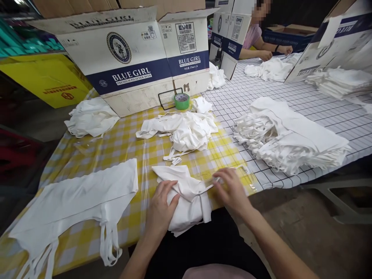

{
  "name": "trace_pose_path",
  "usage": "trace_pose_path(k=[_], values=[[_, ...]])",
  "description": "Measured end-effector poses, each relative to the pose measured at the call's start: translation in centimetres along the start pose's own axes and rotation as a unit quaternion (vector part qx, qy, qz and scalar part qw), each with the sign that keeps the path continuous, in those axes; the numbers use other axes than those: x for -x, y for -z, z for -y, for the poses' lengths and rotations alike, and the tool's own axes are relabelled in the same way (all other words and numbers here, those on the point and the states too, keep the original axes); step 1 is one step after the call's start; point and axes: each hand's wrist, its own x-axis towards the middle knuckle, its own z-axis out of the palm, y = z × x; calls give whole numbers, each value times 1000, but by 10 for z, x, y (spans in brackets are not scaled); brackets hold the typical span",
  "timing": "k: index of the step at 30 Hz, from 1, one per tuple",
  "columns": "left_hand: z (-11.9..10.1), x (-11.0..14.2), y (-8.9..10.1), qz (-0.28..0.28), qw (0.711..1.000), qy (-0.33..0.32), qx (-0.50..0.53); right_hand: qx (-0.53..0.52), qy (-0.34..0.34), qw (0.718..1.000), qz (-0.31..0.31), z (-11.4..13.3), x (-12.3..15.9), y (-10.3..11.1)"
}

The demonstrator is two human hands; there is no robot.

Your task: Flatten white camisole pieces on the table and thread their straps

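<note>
A white camisole top [190, 211] lies partly bunched at the table's front edge, its lower part hanging toward my lap. My left hand [162, 204] grips the left side of this top, thumb and forefinger on the cloth. Fingers of my right hand [232, 190] pinch its thin strap [209, 186], drawn out to the right; the strap's loose end [241, 167] shows beyond them. To the left, a flat stack of white tops [87, 193] lies with straps over the edge. Past my hands sits a loose heap of white tops [188, 130].
Behind the heap are a green tape roll [181, 101] and an open beer carton [130, 58]. A thick stack of white garments [293, 131] stands right, on the grid-patterned cloth [226, 100]. Another white pile [91, 116] lies back left. A co-worker's hands [270, 54] handle white cloth at the far right.
</note>
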Motion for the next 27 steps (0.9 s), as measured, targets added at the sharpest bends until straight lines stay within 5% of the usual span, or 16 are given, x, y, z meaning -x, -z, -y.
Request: trace_pose_path(k=[3,7,12,17,20,24,27], values=[[3,15,-10,-29,999,-6,-22,10,54,994,98,30,0,-31],[14,34,-17,-55,996,-14,-69,-61,34,990,122,44,-6,-45],[28,47,-23,-118,984,25,-132,-337,-86,931,110,38,-26,-16],[22,42,-20,-130,975,66,-167,-427,-159,890,15,20,-44,10],[18,37,-13,-96,982,60,-152,-367,-168,915,1,2,-52,12],[16,34,-9,-83,986,53,-137,-38,-122,992,7,-12,-61,-1],[12,36,-14,-87,984,57,-142,111,-25,993,29,-3,-65,-20]])
